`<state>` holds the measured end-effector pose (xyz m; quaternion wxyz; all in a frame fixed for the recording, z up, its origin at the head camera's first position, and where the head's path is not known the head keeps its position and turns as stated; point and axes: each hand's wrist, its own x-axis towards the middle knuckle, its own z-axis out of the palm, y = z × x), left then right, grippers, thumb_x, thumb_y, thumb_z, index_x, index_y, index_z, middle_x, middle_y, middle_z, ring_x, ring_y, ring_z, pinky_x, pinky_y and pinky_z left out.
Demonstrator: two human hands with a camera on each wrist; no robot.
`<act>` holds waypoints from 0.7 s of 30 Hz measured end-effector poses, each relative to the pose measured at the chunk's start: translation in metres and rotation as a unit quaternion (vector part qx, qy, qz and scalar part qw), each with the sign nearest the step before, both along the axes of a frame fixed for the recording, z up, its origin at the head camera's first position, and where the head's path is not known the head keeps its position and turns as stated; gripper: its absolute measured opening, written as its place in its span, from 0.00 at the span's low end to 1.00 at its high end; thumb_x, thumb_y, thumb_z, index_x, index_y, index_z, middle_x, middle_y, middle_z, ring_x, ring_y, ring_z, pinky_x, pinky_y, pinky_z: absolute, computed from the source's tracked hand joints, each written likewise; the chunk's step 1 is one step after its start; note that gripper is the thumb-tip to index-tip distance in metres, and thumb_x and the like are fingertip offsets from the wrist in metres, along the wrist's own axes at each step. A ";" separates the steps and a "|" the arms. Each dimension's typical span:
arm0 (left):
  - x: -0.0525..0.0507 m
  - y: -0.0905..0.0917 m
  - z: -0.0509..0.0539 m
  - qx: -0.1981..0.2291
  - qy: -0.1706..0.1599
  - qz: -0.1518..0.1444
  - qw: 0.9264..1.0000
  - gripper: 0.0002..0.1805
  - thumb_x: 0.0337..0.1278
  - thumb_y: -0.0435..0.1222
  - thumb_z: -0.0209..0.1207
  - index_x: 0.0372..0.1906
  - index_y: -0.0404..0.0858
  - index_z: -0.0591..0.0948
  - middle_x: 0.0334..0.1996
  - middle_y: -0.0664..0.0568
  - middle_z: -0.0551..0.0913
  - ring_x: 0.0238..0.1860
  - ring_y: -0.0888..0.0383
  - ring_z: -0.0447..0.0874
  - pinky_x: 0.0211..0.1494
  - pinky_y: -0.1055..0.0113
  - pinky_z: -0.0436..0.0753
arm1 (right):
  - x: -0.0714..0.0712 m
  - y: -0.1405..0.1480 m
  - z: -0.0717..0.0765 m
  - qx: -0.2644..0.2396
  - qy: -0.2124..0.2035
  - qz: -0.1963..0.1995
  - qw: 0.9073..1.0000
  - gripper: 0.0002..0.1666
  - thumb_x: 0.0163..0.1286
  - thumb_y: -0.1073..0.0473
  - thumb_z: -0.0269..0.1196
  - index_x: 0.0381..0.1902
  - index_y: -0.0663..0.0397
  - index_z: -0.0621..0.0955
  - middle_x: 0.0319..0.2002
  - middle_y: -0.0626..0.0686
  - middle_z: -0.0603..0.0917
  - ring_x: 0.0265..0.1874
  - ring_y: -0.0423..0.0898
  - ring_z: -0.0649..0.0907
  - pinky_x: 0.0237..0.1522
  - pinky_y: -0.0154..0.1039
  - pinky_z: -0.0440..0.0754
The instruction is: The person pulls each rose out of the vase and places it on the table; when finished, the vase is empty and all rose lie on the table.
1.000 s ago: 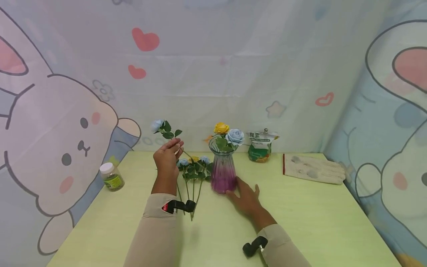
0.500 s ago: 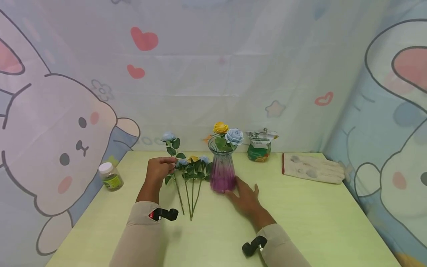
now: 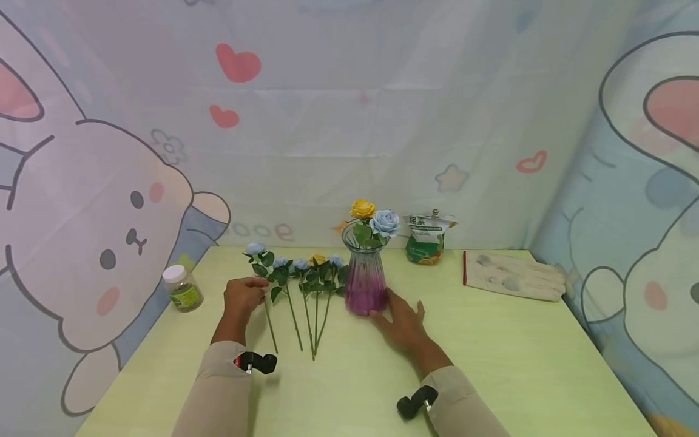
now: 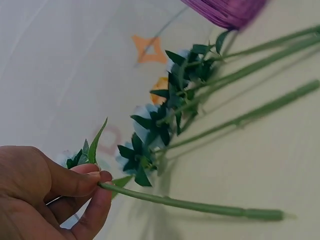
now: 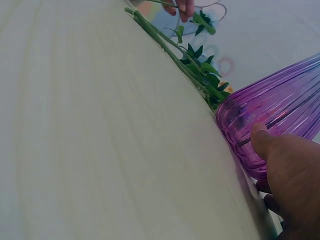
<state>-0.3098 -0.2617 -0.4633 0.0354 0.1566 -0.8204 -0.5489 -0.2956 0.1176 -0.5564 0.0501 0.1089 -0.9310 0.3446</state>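
My left hand (image 3: 244, 297) pinches the green stem of a light-blue rose (image 3: 254, 249) at the left end of a row of roses. In the left wrist view, thumb and fingertips hold that stem (image 4: 200, 204) near its leaves. Other blue and yellow roses (image 3: 317, 285) lie on the table between this hand and the vase. The glass vase (image 3: 364, 273), clear above and purple below, stands upright with a yellow rose (image 3: 362, 209) and a blue rose (image 3: 384, 223) in it. Low on the vase's right side, my right hand (image 3: 403, 325) holds its base, thumb (image 5: 261, 141) in front.
A white-capped jar (image 3: 183, 290) stands at the table's left edge. Behind and right of the vase is a green-and-white bag (image 3: 426, 241). A pale glove (image 3: 513, 276) lies at the back right. A printed cloth (image 3: 327, 121) hangs behind the table (image 3: 491, 364).
My left hand has moved left and down with its blue rose. Another blue rose, held half a second ago, now lies beside the others. My right hand and the vase keep their place.
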 end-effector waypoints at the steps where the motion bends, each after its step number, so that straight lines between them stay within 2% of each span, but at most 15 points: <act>1: 0.000 -0.002 -0.003 -0.002 -0.001 0.005 1.000 0.16 0.77 0.28 0.61 0.62 0.28 0.87 0.70 0.29 0.82 0.59 0.42 0.93 0.54 0.63 0.92 | 0.000 0.000 0.000 0.000 0.000 0.000 1.000 0.50 0.82 0.33 0.60 0.87 0.57 0.63 0.84 0.59 0.69 0.83 0.62 0.70 0.82 0.81 0.36; 3: -0.001 -0.004 -0.008 -0.013 -0.001 0.010 1.000 0.16 0.77 0.29 0.61 0.62 0.28 0.88 0.68 0.29 0.83 0.53 0.46 0.95 0.50 0.65 0.91 | 0.000 0.000 0.000 0.000 0.001 0.000 1.000 0.50 0.82 0.33 0.60 0.87 0.57 0.63 0.84 0.59 0.69 0.84 0.62 0.70 0.81 0.81 0.36; 6: -0.001 -0.006 -0.016 -0.037 -0.002 0.006 0.999 0.17 0.77 0.30 0.61 0.63 0.30 0.88 0.65 0.31 0.86 0.51 0.46 0.95 0.51 0.61 0.89 | 0.000 0.000 0.000 0.000 0.003 -0.001 1.000 0.50 0.82 0.33 0.60 0.87 0.57 0.63 0.84 0.59 0.69 0.84 0.62 0.70 0.81 0.82 0.36; 8: -0.002 -0.007 -0.022 -0.061 -0.002 -0.002 0.998 0.18 0.76 0.31 0.61 0.63 0.32 0.88 0.65 0.32 0.86 0.57 0.41 0.92 0.55 0.54 0.88 | -0.001 0.000 0.000 -0.001 0.002 0.000 1.000 0.50 0.82 0.33 0.60 0.87 0.57 0.63 0.84 0.58 0.69 0.83 0.62 0.70 0.81 0.82 0.36; 13: -0.006 -0.010 -0.037 -0.109 0.012 -0.029 0.994 0.18 0.78 0.34 0.62 0.65 0.34 0.88 0.72 0.33 0.81 0.76 0.30 0.74 0.75 0.37 0.78 | -0.001 0.000 0.000 -0.006 -0.001 0.001 1.000 0.50 0.82 0.33 0.60 0.87 0.57 0.62 0.84 0.58 0.69 0.83 0.62 0.70 0.81 0.82 0.36; 16: -0.006 -0.010 -0.043 -0.120 0.031 -0.049 0.991 0.18 0.79 0.35 0.62 0.66 0.33 0.86 0.74 0.32 0.79 0.80 0.30 0.69 0.80 0.34 0.72 | -0.001 0.000 0.000 -0.005 0.000 0.000 1.000 0.50 0.82 0.33 0.60 0.87 0.57 0.62 0.84 0.58 0.69 0.83 0.62 0.70 0.81 0.81 0.36; 21: -0.004 -0.007 -0.051 -0.127 0.063 -0.058 0.988 0.18 0.79 0.34 0.63 0.66 0.32 0.86 0.71 0.32 0.81 0.79 0.30 0.71 0.79 0.33 0.72 | 0.001 0.000 0.002 -0.008 0.002 0.000 1.000 0.49 0.82 0.34 0.60 0.87 0.57 0.62 0.84 0.58 0.69 0.83 0.63 0.70 0.81 0.81 0.36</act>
